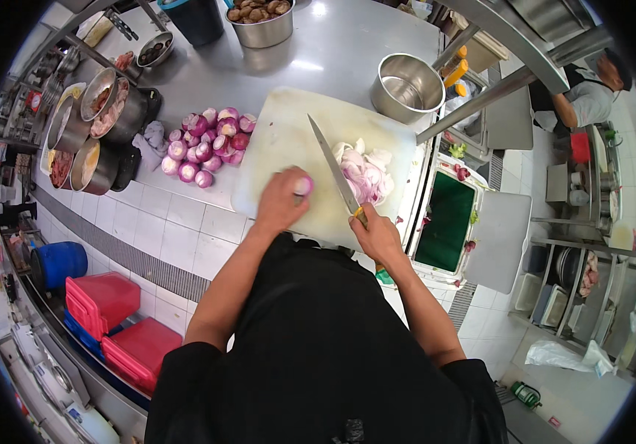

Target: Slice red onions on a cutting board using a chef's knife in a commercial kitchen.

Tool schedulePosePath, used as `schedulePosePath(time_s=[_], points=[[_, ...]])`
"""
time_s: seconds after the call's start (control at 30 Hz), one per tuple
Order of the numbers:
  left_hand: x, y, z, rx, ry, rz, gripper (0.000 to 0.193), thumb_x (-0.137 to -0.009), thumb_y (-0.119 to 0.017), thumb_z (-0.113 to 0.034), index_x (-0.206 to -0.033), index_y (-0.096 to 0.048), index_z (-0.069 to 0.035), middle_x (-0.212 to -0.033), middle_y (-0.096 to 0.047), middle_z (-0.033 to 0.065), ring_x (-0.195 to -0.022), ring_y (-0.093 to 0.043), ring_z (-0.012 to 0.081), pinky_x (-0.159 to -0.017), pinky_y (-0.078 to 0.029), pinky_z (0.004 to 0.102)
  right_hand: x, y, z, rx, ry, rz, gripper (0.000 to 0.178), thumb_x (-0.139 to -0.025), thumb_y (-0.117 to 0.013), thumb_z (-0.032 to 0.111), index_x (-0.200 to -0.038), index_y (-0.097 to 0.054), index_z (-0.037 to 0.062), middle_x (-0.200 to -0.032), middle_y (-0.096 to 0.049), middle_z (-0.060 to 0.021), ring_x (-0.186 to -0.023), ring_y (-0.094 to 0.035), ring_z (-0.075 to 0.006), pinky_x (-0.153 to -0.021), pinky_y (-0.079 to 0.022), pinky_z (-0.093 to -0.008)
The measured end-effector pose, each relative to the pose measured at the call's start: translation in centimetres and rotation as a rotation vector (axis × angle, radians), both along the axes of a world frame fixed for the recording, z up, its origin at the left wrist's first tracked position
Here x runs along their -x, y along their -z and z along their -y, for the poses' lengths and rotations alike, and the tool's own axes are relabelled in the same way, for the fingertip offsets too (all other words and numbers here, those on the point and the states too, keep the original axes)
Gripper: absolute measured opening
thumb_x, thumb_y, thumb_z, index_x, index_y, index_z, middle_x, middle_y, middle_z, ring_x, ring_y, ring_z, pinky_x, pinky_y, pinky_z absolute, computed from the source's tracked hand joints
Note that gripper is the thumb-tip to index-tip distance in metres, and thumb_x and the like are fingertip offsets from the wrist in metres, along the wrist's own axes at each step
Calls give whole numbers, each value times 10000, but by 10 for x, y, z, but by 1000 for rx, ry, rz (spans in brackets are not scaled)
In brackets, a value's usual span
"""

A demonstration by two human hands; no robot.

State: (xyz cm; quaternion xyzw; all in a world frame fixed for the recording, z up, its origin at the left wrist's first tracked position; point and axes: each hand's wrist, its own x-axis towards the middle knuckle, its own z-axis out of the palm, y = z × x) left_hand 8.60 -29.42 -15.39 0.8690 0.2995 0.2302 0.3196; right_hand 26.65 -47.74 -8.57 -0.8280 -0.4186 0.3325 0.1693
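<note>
My left hand is closed around a peeled red onion on the left part of a white cutting board. In my right hand is the yellow handle of a long kitchen knife, its blade slanting away to the upper left over the board. Just right of the blade lies a pile of sliced onion, pale with purple edges. A heap of whole peeled red onions rests on the steel table, left of the board.
An open steel pot stands beyond the board's right corner. Right of the board is a green-lined bin with scraps on its rim. Metal containers of meat stand at left; a bowl of brown pieces is at the back. A person stands far right.
</note>
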Motion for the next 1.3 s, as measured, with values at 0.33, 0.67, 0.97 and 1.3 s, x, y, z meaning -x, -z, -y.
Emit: schedulePosePath(time_s=[0.33,0.67,0.97,1.3], points=[[0,-9,8,234,-121,132,413,-812,-765,-83,-1201,-629,-53,-1236,-614,144,-1085,-632,353,-942,-536,440,3,-63,20,99,-163,-13,376,-1015,-572,374,-1168,-571,31,-790,-698,-279,-782,-683,-497,-752,-512,-571],[-8,4,6,226,-100,152,278,-825,-747,-72,-1083,-656,-26,-1058,-627,119,-892,-663,283,-807,-553,384,12,-75,26,152,-284,97,329,-1025,-584,330,-1132,-537,23,-793,-711,-253,-770,-701,-473,-718,-537,-585],[-11,5,14,240,-134,203,334,-815,-770,-59,-1119,-638,-21,-1126,-625,131,-934,-673,295,-845,-564,386,29,21,-26,-39,-221,75,298,-1015,-589,283,-1105,-521,7,-813,-716,-253,-787,-708,-465,-729,-540,-582],[-9,-3,-48,-10,-329,246,377,-835,-785,-121,-1176,-641,-50,-1186,-606,160,-1060,-632,351,-951,-538,429,15,6,4,-91,-197,18,316,-1023,-584,318,-1123,-522,25,-748,-685,-266,-767,-690,-481,-711,-518,-581]])
